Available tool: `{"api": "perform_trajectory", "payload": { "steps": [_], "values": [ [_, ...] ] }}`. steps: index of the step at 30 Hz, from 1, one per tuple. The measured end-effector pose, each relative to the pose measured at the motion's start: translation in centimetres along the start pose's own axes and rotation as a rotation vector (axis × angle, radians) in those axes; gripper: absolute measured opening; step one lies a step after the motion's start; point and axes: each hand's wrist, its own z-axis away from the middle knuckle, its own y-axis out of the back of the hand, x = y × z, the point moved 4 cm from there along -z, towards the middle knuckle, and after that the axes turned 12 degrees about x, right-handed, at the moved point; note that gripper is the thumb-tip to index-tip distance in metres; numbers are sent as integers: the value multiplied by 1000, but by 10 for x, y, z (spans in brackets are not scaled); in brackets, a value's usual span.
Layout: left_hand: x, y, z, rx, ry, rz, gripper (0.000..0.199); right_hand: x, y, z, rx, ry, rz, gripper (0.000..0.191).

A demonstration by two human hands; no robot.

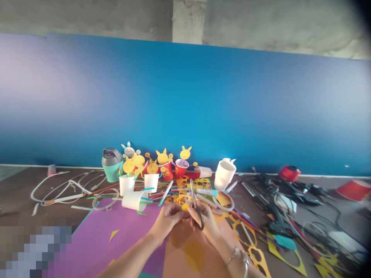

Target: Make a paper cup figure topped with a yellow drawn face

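My left hand (168, 219) is closed in a pinch at the edge of a small yellow paper piece (185, 207). Beside it, my right hand (206, 221) grips a pair of scissors (199, 218) with dark handles, the blades pointing away from me. The fingertips of both hands are close together around the yellow piece. Beneath them lie a purple sheet (127, 231) and an orange sheet (176, 258). A white paper cup (135, 200) with coloured strips at its mouth rests on its side to the left of my hands.
White cups (126, 186) and red cups (181, 170) with yellow paper animal faces stand along the back, near a teal flask (112, 172). Stacked white cups (224, 175) are right of them. Cut yellow scraps (257, 256), tangled cables (290, 208) and a red lid-like object (289, 173) fill the right.
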Motion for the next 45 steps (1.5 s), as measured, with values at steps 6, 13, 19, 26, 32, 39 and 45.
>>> {"api": "perform_trajectory", "payload": {
  "steps": [6, 13, 19, 26, 32, 39, 45],
  "values": [
    [2, 0, 1, 26, 32, 64, 31, 4, -1, 0, -55, -19, 20, 38],
    [8, 3, 4, 42, 38, 165, 34, -1, 1, 1, -9, 57, 37, 35],
    [9, -1, 6, 2, 47, 116, 29, -29, 5, 2, 56, 190, 191, 26],
    [11, 8, 0, 144, -28, 96, 30, -19, 3, 1, 8, 177, 182, 28],
    [8, 12, -3, 73, -25, 108, 31, -15, -1, 5, -128, 88, 146, 22],
    [11, 5, 4, 26, 7, 23, 24, -15, -5, 6, -116, 32, 87, 25],
    [8, 4, 3, 44, -14, 135, 28, -24, -15, 16, -193, 43, 82, 24]
  ]
}}
